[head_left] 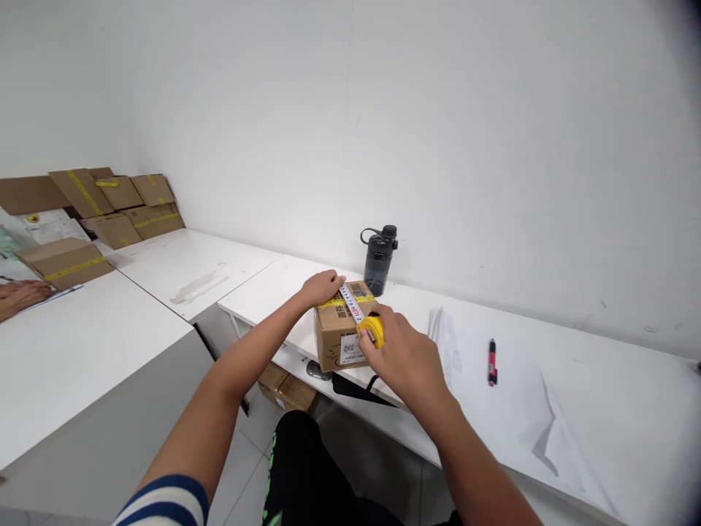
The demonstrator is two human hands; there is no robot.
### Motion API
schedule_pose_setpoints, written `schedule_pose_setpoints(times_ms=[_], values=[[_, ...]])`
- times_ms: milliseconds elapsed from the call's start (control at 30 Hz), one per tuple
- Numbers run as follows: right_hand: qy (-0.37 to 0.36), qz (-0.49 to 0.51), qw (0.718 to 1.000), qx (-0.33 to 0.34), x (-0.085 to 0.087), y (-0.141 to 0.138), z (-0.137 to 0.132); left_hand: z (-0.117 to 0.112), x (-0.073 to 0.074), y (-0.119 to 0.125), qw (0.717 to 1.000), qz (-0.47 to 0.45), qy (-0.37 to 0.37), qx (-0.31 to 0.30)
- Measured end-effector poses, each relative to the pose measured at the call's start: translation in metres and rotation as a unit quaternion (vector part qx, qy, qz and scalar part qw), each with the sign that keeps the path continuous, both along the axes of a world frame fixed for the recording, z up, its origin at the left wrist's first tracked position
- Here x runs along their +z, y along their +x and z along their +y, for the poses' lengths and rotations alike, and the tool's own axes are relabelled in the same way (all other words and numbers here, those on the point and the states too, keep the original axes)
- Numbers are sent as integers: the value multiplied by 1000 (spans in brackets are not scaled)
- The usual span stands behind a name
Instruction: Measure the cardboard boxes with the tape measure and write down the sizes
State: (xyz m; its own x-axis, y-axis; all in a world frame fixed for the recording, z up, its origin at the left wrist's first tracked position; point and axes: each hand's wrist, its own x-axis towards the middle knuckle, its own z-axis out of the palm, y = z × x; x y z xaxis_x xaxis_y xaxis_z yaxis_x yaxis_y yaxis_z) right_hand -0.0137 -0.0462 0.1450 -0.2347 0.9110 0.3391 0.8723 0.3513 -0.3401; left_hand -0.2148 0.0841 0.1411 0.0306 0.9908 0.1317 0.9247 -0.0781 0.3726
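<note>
A small cardboard box [331, 342] with yellow tape and a white label sits at the front edge of the white desk. Across its top lies the marked metal blade [351, 302] of a tape measure. My right hand [405, 356] is closed around the yellow tape measure case [374, 329] at the box's near right edge. At the far left of the box top, my left hand [322, 288] is closed, its thumb and fingers at the blade's free end. Those fingertips are partly hidden.
Behind the box stands a dark water bottle [379, 263]. To the right lie a red and black marker [492, 363] and white paper sheets [504, 409]. Taped cartons [158, 219] are stacked at the far left, near another person's hand [25, 296]. More boxes [290, 391] sit under the desk.
</note>
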Motion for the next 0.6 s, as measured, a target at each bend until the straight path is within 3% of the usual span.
schedule_pose_setpoints(times_ms=[267, 333, 400, 467, 533, 600], values=[[81, 14, 996, -27, -15, -1, -1, -7, 5, 2, 999, -30, -11, 14], [83, 55, 995, -28, -23, 6, -11, -9, 8, 3, 999, -46, -9, 7], [83, 159, 982, -51, -35, 16, -26, -11, 10, 3, 999, -52, -7, 4], [77, 314, 941, -103, -53, 27, -45, -11, 12, 2, 999, -37, -7, 12], [52, 464, 876, -120, -72, 36, -63, -10, 11, 1, 1000, -14, -7, 17], [-29, 595, 796, -107, -87, 42, -76, -8, 10, 1, 1000, 2, -1, 23]])
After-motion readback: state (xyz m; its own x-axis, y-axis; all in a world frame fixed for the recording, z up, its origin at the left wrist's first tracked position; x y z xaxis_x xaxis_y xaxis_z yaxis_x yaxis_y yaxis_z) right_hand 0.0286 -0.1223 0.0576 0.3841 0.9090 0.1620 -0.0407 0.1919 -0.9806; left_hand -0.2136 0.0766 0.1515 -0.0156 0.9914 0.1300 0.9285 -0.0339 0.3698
